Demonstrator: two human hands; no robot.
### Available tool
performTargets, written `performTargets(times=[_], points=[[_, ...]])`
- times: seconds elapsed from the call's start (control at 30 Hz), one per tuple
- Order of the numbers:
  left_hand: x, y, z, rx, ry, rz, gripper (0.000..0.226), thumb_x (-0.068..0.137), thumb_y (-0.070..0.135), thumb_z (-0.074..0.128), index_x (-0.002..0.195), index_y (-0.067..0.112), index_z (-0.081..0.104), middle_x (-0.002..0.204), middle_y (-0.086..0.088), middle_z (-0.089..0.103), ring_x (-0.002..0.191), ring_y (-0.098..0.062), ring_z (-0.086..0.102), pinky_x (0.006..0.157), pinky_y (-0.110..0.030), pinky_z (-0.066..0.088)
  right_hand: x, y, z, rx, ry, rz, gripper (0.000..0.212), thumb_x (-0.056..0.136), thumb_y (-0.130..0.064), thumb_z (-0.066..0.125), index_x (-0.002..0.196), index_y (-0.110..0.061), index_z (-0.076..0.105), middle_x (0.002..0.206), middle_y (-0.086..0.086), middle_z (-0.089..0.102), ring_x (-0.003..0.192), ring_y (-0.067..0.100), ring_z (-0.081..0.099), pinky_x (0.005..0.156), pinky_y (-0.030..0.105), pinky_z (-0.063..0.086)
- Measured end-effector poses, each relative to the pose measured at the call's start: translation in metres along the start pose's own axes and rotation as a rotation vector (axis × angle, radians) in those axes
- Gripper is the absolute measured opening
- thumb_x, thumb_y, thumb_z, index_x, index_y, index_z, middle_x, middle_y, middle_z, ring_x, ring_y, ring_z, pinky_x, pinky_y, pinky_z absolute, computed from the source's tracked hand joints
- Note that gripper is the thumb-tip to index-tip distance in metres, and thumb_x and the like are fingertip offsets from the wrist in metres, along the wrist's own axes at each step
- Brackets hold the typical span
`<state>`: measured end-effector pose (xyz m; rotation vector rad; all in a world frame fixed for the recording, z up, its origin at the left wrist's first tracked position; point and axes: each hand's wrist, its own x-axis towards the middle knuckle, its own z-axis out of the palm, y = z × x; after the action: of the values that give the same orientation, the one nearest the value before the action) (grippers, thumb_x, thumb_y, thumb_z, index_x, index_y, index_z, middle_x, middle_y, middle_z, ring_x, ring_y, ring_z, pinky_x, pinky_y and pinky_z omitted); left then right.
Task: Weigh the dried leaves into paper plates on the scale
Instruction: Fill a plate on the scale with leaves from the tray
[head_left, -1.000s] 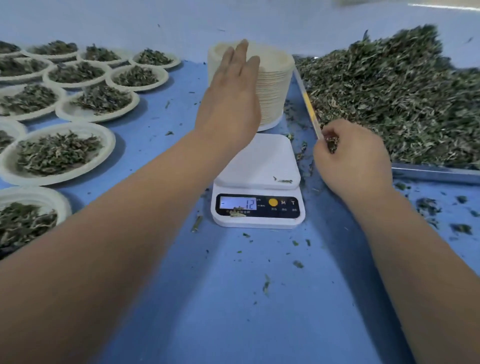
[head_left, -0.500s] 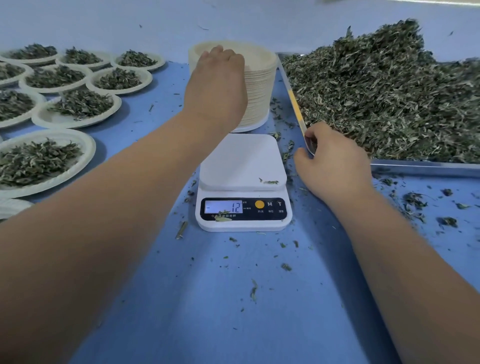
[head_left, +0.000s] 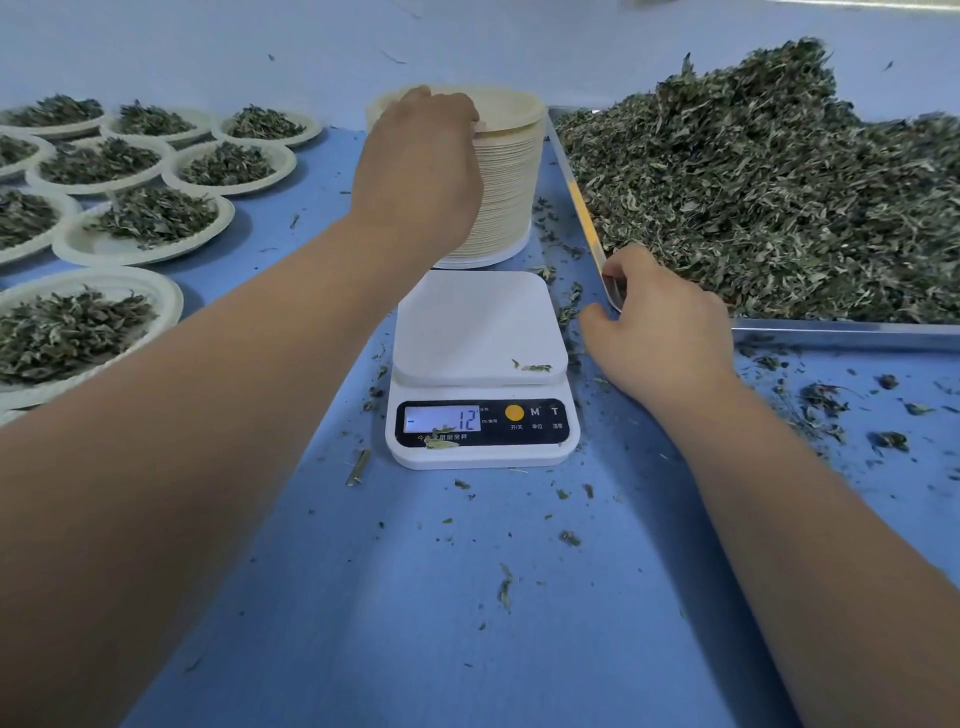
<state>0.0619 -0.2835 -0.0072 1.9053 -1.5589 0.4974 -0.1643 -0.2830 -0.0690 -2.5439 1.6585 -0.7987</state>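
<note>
While left hand (head_left: 415, 161) grips it, plate stack (head_left: 511, 187) stands upright (rims up).

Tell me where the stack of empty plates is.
Head view, top centre: the stack stands just behind the scale, left of the leaf tray, with the left hand gripping its top.

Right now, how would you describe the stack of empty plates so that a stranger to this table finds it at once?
Find the metal tray of dried leaves on the right of the blue table. Left of it, behind the white scale, stands the stack of paper plates, its top gripped by the left hand. Unlike the filled plates at left, it is tall and holds no leaves.
</note>
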Motion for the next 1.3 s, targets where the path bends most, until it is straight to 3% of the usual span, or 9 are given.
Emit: performTargets(times=[0.3, 0.5, 0.7, 0.8, 0.87, 0.97, 1.03, 1.13, 1.3], points=[[-0.007, 0.004, 0.002, 0.093, 0.072, 0.009, 0.031, 0.099, 0.004, 0.039, 0.125, 0.009, 0.056, 0.118, -0.011, 0.061, 0.114, -0.034, 0.051, 0.079, -0.043, 0.035, -0.001, 0.000, 0.000, 0.010, 0.005, -0.006, 0.032, 0.090, -0.033, 0.056, 0.119, -0.019, 0.051, 0.085, -0.006, 0.056, 0.073, 0.025, 0.049, 0.081, 0.041, 0.035], [-0.008, 0.003, 0.001, 0.162, 0.140, 0.068, 0.032, 0.101, 0.009, 0.035, 0.125, 0.011, 0.056, 0.119, -0.009, 0.060, 0.114, -0.034, 0.050, 0.085, -0.043, 0.030, -0.001, -0.001, -0.001, 0.017, -0.006, 0.000, 0.028, 0.090, -0.033, 0.055, 0.114, -0.020, 0.050, 0.081, -0.006, 0.058, 0.072, 0.027, 0.053, 0.081, 0.041, 0.038], [-0.014, 0.008, -0.010, 0.016, 0.245, 0.170, 0.034, 0.102, 0.010, 0.036, 0.125, 0.011, 0.061, 0.121, -0.007, 0.063, 0.117, -0.031, 0.052, 0.092, -0.039, 0.029, -0.001, -0.002, -0.003, 0.020, -0.013, 0.001, 0.028, 0.092, -0.036, 0.055, 0.115, -0.021, 0.052, 0.081, -0.005, 0.058, 0.074, 0.027, 0.054, 0.084, 0.042, 0.040], [-0.029, 0.013, -0.020, -0.206, 0.339, 0.179, 0.030, 0.102, 0.010, 0.042, 0.116, 0.006, 0.068, 0.113, -0.007, 0.068, 0.112, -0.032, 0.058, 0.093, -0.042, 0.038, -0.001, -0.002, -0.005, 0.104, 0.011, 0.013, 0.034, 0.094, -0.037, 0.055, 0.121, -0.018, 0.055, 0.081, -0.007, 0.056, 0.077, 0.025, 0.053, 0.084, 0.043, 0.046], [-0.041, 0.017, -0.026, -0.419, 0.408, 0.100, 0.025, 0.096, 0.005, 0.047, 0.106, 0.003, 0.070, 0.103, -0.006, 0.069, 0.104, -0.028, 0.061, 0.090, -0.037, 0.044, -0.002, -0.005, -0.008, 0.219, 0.049, 0.025, 0.033, 0.095, -0.036, 0.055, 0.123, -0.018, 0.055, 0.086, -0.008, 0.059, 0.076, 0.023, 0.055, 0.081, 0.043, 0.047], [-0.057, 0.026, -0.034, -0.699, 0.426, -0.133, 0.020, 0.086, 0.003, 0.047, 0.089, 0.008, 0.066, 0.085, 0.005, 0.065, 0.086, -0.018, 0.060, 0.078, -0.029, 0.044, -0.004, -0.011, -0.012, 0.414, 0.097, 0.025, 0.036, 0.095, -0.035, 0.057, 0.129, -0.024, 0.049, 0.120, -0.007, 0.066, 0.070, 0.014, 0.057, 0.075, 0.031, 0.039], [-0.064, 0.030, -0.038, -0.817, 0.430, -0.265, 0.022, 0.080, 0.002, 0.046, 0.083, 0.015, 0.063, 0.075, 0.010, 0.062, 0.072, -0.010, 0.056, 0.068, -0.025, 0.042, -0.007, -0.017, -0.014, 0.538, 0.091, 0.032, 0.043, 0.095, -0.035, 0.060, 0.134, -0.030, 0.043, 0.131, -0.013, 0.063, 0.072, 0.005, 0.059, 0.074, 0.028, 0.039], [-0.070, 0.032, -0.045, -0.967, 0.431, -0.421, 0.029, 0.077, -0.002, 0.045, 0.075, 0.022, 0.063, 0.069, 0.012, 0.065, 0.068, -0.003, 0.058, 0.065, -0.016, 0.043, -0.012, -0.027, -0.013, 0.762, 0.063, 0.048, 0.054, 0.094, -0.030, 0.066, 0.141, -0.032, 0.040, 0.123, -0.016, 0.068, 0.106, -0.004, 0.062, 0.093, 0.024, 0.045], [-0.081, 0.022, -0.048, -1.121, 0.445, -0.606, 0.030, 0.077, -0.006, 0.051, 0.080, 0.019, 0.067, 0.074, 0.004, 0.070, 0.070, -0.004, 0.065, 0.067, -0.016, 0.049, -0.014, -0.034, -0.010, 0.861, -0.008, 0.071, 0.037, 0.094, -0.027, 0.064, 0.130, -0.031, 0.056, 0.116, -0.015, 0.071, 0.106, -0.005, 0.064, 0.101, 0.033, 0.050]])
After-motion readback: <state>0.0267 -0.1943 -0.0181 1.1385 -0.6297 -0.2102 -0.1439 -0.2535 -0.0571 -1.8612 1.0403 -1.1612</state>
